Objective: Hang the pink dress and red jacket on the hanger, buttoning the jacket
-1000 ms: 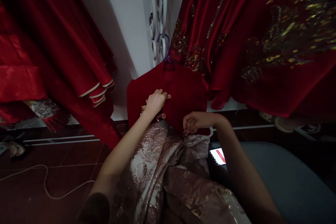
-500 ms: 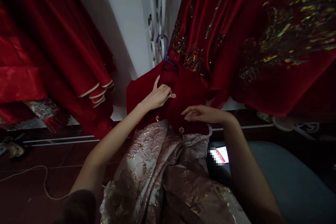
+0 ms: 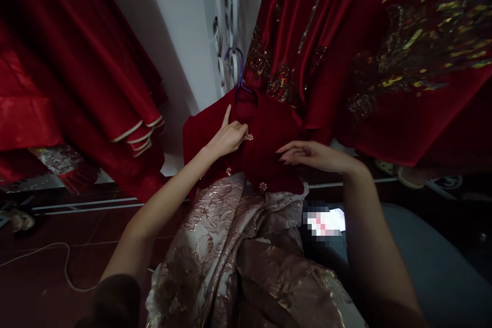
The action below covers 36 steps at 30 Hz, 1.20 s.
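Note:
A red jacket [image 3: 269, 123] with jewelled flower-shaped buttons hangs on a purple hanger [image 3: 241, 64]. My left hand [image 3: 227, 138] pinches its front edge beside the upper button [image 3: 249, 137], with the index finger pointing up. Two more buttons show lower down, one [image 3: 229, 171] on the left panel and one [image 3: 263, 187] on the right. My right hand [image 3: 307, 155] is open at the right side of the jacket, fingers loosely stretched and nothing in them. Whether it touches the cloth I cannot tell. Below the jacket spreads shiny brocade fabric [image 3: 215, 215] in pinkish gold.
Red garments [image 3: 126, 77] hang on the left, and red sequinned ones [image 3: 426, 46] on the right. A white scrolled metal stand [image 3: 232, 10] rises behind the hanger. A lit phone [image 3: 336, 219] lies on a grey-green seat [image 3: 423, 256]. A pale cable [image 3: 67, 266] crosses the floor.
My right hand has moved slightly right and up, away from the jacket front. My left hand keeps its pinch by the upper button. The view has shifted a little.

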Each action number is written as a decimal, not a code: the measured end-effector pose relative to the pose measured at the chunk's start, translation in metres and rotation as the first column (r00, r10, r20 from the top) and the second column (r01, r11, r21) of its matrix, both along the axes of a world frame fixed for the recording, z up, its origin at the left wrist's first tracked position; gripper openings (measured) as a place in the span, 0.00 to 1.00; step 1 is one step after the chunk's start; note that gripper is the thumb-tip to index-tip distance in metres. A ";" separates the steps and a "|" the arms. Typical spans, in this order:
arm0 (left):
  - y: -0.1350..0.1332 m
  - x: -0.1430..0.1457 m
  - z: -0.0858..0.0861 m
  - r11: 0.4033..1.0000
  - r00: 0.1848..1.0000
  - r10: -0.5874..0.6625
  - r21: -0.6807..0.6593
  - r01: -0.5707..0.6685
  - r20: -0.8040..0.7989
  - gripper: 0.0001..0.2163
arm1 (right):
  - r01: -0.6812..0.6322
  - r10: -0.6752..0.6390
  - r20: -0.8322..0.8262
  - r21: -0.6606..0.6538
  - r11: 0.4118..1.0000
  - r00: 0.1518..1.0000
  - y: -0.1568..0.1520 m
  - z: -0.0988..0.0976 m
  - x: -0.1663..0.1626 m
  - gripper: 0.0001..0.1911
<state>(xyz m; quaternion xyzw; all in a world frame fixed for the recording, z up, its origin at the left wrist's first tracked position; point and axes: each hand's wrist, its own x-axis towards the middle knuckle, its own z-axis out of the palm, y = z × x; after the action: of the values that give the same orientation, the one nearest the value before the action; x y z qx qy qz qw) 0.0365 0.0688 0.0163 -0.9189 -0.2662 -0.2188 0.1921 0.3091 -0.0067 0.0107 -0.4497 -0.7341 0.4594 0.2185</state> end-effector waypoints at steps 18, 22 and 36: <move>0.001 -0.002 0.000 0.998 0.999 -0.049 -0.030 0.049 0.007 0.07 | 0.016 -0.016 -0.017 0.008 1.000 1.000 -0.002 0.000 0.001 0.27; 0.000 -0.003 0.000 0.999 0.999 -0.037 0.007 0.037 -0.011 0.08 | 0.041 -0.041 -0.008 0.009 0.999 0.999 -0.005 0.004 0.004 0.28; -0.009 0.005 -0.006 0.955 0.990 0.123 0.281 -0.100 -0.065 0.12 | 0.066 -0.067 0.026 0.031 0.997 0.997 -0.006 0.004 0.005 0.28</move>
<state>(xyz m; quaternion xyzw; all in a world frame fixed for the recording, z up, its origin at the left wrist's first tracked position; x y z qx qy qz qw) 0.0414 0.0599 0.0106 -0.8748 -0.2761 -0.2048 0.3413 0.3138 -0.0131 0.0149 -0.4768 -0.7286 0.4344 0.2304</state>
